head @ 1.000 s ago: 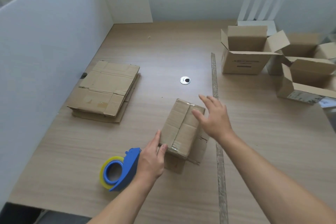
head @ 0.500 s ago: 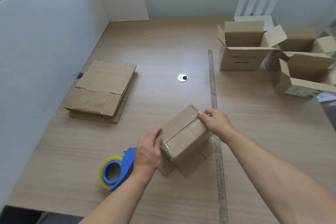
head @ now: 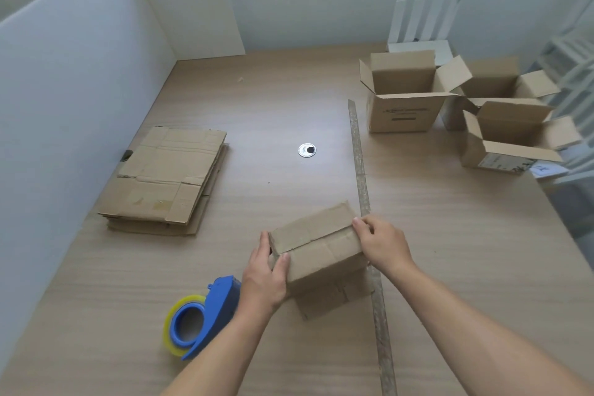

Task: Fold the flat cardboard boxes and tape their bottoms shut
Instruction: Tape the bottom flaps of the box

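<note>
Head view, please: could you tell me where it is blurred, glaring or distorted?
In the head view, the brown cardboard box at centre is sharp; the right edge beside the open brown cardboard boxes smears; the round metal grommet glints; the white partition panel leans outward, wide-lens distortion; shadows are soft.

matt brown cardboard box [head: 318, 247], glossy blue plastic tape dispenser [head: 212, 315], pale wood-grain table [head: 273, 100]

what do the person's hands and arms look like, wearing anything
No gloves on the left hand or the right hand, and no ring, watch or band shows. The left forearm and right forearm are uncovered too; no sleeve reaches into view.
</note>
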### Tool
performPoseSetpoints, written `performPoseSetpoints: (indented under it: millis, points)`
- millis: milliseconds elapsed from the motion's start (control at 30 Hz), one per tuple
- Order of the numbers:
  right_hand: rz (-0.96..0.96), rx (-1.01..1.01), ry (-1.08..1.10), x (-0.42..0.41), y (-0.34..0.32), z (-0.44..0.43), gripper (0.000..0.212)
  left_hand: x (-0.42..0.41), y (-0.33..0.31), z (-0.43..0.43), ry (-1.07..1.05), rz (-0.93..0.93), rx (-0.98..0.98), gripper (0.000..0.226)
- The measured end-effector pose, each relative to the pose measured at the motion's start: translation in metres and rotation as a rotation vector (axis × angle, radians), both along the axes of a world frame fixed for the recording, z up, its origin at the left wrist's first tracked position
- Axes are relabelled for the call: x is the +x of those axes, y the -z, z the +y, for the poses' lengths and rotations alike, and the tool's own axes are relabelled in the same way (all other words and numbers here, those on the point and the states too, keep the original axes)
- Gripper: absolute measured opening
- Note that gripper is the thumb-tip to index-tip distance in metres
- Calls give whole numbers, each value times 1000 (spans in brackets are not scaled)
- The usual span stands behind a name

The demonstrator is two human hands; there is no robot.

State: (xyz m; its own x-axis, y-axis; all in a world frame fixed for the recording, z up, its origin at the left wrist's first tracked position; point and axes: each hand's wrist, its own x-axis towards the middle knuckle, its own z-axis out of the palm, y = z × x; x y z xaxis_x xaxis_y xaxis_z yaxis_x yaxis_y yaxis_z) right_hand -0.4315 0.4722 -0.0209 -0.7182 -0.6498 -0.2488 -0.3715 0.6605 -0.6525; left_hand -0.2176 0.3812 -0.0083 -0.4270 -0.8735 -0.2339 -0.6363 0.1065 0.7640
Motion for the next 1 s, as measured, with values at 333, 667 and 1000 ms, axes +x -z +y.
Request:
performPoseSetpoints:
  millis: [333,667,1000]
  points:
    - [-123,-81,182,15,-5,11,55,-10,-6,-34,128,-22,86,91]
    - [-177,-100,-105,10,-12,29,87,2,0,-41,77,62,40,63]
    - [-218,-145,-55,2,-8,16,29,-11,-17,-37,292,-54,-274,52]
